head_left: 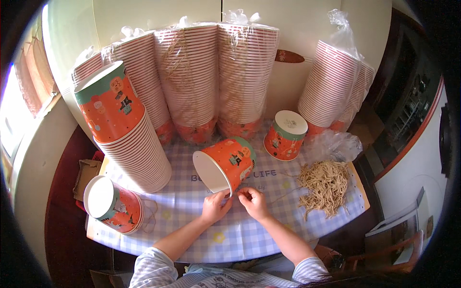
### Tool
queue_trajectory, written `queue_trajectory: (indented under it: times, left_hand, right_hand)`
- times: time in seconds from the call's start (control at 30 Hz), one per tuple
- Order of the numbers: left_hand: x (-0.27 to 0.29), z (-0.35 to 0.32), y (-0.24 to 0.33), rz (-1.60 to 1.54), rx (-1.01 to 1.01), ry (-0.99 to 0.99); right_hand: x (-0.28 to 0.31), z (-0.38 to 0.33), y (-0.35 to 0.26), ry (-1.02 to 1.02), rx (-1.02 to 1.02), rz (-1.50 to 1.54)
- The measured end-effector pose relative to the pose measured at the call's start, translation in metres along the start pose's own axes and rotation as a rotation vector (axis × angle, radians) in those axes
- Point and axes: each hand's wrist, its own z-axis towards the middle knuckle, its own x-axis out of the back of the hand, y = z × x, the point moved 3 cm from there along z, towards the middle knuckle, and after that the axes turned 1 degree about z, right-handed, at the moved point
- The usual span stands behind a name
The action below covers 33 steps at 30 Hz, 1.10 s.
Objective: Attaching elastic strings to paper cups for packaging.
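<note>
An orange-and-green paper bucket (230, 161) with printed figures lies tilted on its side, its white mouth toward me and to the left. My left hand (216, 207) is closed on the lower edge of its rim, thumb and fingers pinching. Just right of that rim, my right hand (253, 203) is closed in a pinch; a thin string seems to run from it across the cloth, though the fingertips hide most of what they grip. A heap of beige strings (325, 187) lies to the right. Behind the held bucket, another bucket (285, 135) stands upside down.
A blue checked tablecloth (201, 235) covers the table. Tall plastic-wrapped bucket stacks (188, 77) line the back, with more wrapped stacks (331, 81) at back right. An unwrapped leaning stack (137, 151) and a short bucket stack (117, 204) stand left. Crumpled clear plastic (338, 146) lies right.
</note>
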Motion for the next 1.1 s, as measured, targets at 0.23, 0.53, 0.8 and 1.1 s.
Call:
queue_trajectory:
  times: [0.23,0.53,0.8,1.1]
  left_hand:
    - [-0.0015,-0.0006,-0.0012,0.003,-0.036,0.024]
    - [-0.0032,-0.0015,-0.0046,-0.006,-0.069,0.028]
    - [0.0009,-0.0001,0.0044,-0.049,-0.091,0.017]
    - [0.0004,0.001,-0.0001,-0.051,-0.07,-0.001]
  right_hand:
    - [0.0008,0.0002,0.0022,0.006,-0.057,0.054]
    - [-0.0016,-0.0011,-0.0021,0.021,0.006,-0.006]
    - [-0.0014,-0.0031,0.0009,-0.057,-0.051,0.008]
    - [-0.0029,-0.0027,0.0029,-0.011,0.004,0.048]
